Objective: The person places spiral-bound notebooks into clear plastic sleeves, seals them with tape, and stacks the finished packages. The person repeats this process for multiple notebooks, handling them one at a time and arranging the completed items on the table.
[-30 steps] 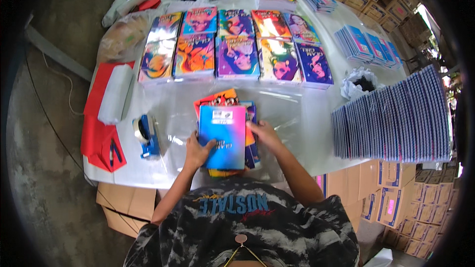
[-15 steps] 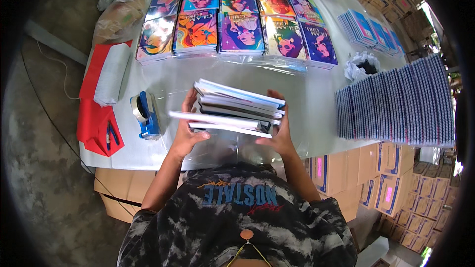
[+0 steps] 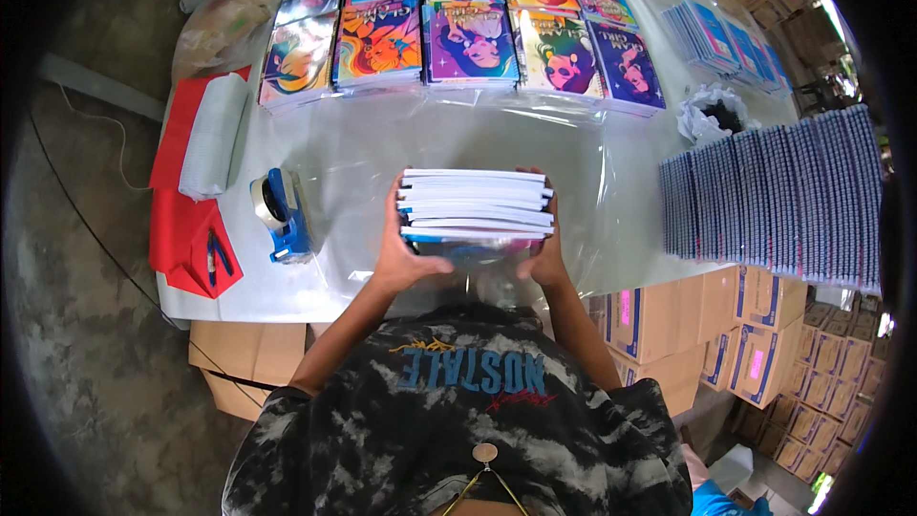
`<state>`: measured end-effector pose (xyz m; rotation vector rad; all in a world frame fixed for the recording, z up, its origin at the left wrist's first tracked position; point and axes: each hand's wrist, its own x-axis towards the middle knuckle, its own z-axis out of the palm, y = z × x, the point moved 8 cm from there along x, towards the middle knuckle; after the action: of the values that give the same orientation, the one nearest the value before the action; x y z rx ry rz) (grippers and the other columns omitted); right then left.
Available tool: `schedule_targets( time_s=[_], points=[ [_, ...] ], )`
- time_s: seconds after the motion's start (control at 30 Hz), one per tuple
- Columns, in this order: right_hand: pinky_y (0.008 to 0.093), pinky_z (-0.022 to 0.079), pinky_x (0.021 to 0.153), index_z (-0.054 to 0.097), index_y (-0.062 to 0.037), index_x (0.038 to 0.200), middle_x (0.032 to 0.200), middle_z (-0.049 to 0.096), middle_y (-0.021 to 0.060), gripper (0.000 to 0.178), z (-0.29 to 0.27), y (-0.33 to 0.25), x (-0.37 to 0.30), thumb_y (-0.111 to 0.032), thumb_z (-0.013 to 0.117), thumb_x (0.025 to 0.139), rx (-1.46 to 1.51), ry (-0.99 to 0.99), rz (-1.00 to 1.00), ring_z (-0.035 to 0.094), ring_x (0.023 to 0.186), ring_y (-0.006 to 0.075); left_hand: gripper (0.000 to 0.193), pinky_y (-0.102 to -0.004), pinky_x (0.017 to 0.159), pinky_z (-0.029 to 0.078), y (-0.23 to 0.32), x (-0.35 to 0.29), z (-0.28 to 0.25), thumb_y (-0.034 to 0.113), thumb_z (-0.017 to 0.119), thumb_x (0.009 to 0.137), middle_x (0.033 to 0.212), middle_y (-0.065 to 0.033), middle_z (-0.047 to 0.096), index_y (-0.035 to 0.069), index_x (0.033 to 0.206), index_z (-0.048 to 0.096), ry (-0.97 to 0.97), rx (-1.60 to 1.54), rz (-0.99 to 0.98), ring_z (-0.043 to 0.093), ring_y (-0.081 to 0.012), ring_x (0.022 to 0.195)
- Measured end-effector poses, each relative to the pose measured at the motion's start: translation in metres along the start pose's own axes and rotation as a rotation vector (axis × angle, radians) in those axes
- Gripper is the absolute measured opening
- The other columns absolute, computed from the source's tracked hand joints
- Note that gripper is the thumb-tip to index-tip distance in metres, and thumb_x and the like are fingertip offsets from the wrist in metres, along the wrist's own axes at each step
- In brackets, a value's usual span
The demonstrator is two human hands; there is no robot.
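Observation:
Between my two hands is a stack of notebooks, its white page edges turned up toward me and fairly even. My left hand grips the stack's left end, thumb along the near side. On the right end, my right hand presses in the same way. The stack is above the near middle of the table, over clear plastic film; whether it touches the table I cannot tell. Beyond it lie two rows of notebook piles with colourful illustrated covers.
A blue tape dispenser stands at left, near red sheets with pens and a white roll. On the right are a tall row of spiral-bound notebooks, a crumpled plastic bag and blue booklets. Cardboard boxes stand below the table edge.
The notebooks, fanned and tilted before, are now squared into a more even, level stack. Both hands have closed in on its ends, the left one shifting to the right.

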<state>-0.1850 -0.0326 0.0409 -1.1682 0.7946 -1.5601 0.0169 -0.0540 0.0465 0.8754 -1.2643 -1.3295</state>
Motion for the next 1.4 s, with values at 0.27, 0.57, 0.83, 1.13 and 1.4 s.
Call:
schedule_targets(
  time_s=[0.27, 0.57, 0.83, 1.13, 1.4],
  points=[
    [0.0348, 0.041, 0.092, 0.034, -0.0027, 0.128, 0.117, 0.05, 0.01, 0.116, -0.005, 0.001, -0.005, -0.05, 0.089, 0.038, -0.145, 0.083, -0.011, 0.05, 0.107, 0.0207, 0.109, -0.0336, 0.092, 0.041, -0.004, -0.003, -0.003, 0.043, 0.09, 0.045, 0.117, -0.0115, 0.048, 0.001, 0.129, 0.033, -0.073, 0.198, 0.205, 0.05, -0.0201, 0.106],
    [0.0345, 0.046, 0.089, 0.043, 0.0005, 0.124, 0.111, 0.059, 0.0109, 0.105, -0.014, 0.027, -0.009, -0.049, 0.089, 0.045, -0.117, 0.085, -0.126, 0.058, 0.101, 0.0222, 0.081, -0.0373, 0.088, 0.044, -0.029, -0.004, -0.011, 0.038, 0.086, 0.054, 0.11, -0.0138, 0.06, -0.002, 0.116, 0.052, -0.109, 0.437, 0.182, 0.057, -0.0255, 0.104],
    [0.0346, 0.05, 0.081, 0.057, 0.0017, 0.108, 0.098, 0.066, 0.0117, 0.062, -0.028, 0.044, -0.02, -0.022, 0.086, 0.058, -0.633, 0.158, 0.098, 0.064, 0.089, 0.0191, 0.054, -0.0335, 0.083, 0.048, -0.063, -0.01, -0.021, 0.034, 0.077, 0.07, 0.103, -0.0134, 0.064, 0.001, 0.108, 0.058, 0.001, 0.548, -0.085, 0.061, -0.0237, 0.096],
    [0.0434, 0.047, 0.07, 0.065, 0.0072, 0.078, 0.07, 0.062, 0.0265, 0.078, -0.041, 0.089, -0.008, -0.07, 0.058, 0.069, -0.919, 0.072, 0.921, 0.063, 0.076, 0.0389, 0.079, -0.0336, 0.08, 0.047, -0.083, 0.009, -0.03, 0.065, 0.054, 0.078, 0.094, -0.0201, 0.065, -0.008, 0.107, 0.059, -0.176, 0.655, -0.844, 0.063, -0.0258, 0.089],
    [0.0447, 0.043, 0.084, 0.068, 0.0009, 0.082, 0.091, 0.063, 0.0227, 0.058, -0.06, 0.054, -0.007, -0.054, 0.047, 0.085, -1.208, 0.028, 0.864, 0.059, 0.094, 0.0389, 0.07, -0.04, 0.086, 0.044, -0.051, 0.012, -0.046, 0.061, 0.048, 0.084, 0.102, -0.0194, 0.063, -0.002, 0.112, 0.058, -0.201, 1.236, -0.935, 0.059, -0.0318, 0.1]
  ],
)
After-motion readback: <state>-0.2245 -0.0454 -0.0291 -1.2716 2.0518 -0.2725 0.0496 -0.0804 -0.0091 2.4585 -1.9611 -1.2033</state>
